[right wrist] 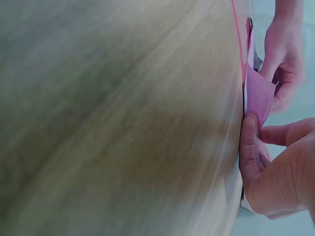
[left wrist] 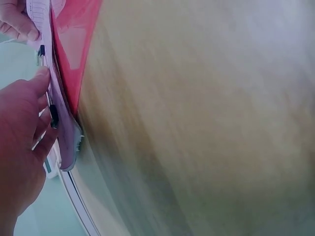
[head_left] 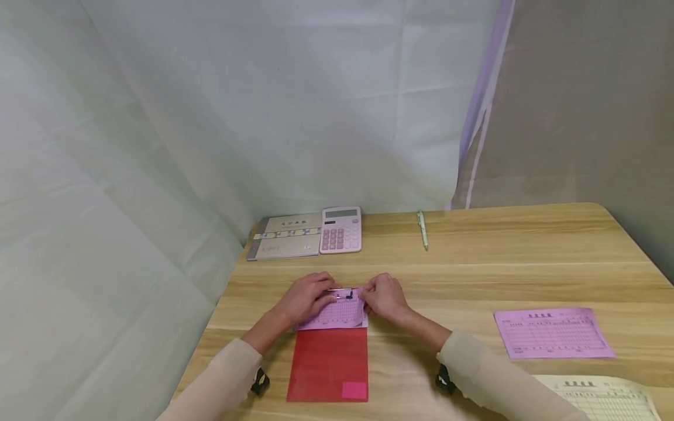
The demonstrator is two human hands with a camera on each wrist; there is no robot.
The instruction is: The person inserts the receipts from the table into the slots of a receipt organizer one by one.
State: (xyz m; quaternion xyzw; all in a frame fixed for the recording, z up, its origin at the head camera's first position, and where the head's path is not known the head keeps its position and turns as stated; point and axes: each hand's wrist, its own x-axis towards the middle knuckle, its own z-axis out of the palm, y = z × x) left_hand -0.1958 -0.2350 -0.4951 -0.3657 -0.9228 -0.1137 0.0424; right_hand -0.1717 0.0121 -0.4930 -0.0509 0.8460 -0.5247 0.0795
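A red clip folder (head_left: 327,365) lies on the table in front of me, a pink label (head_left: 355,390) at its lower right corner. Over its top part lies a pink printed form (head_left: 337,317), and a metal clip (head_left: 344,290) with black ends crosses the form's upper edge. My left hand (head_left: 310,299) holds the clip between thumb and fingers, as the left wrist view shows. With thumb and fingers my right hand (head_left: 386,297) pinches the form's right edge, which bends upward in the right wrist view. How many sheets lie under the form is hidden.
To the right lie another pink form (head_left: 553,333) and a pale yellow form (head_left: 600,397). Along the back stand out a grey-and-white booklet (head_left: 286,237), a pink calculator (head_left: 341,231) and a pen (head_left: 423,230). White cloth (head_left: 316,117) hangs behind the table.
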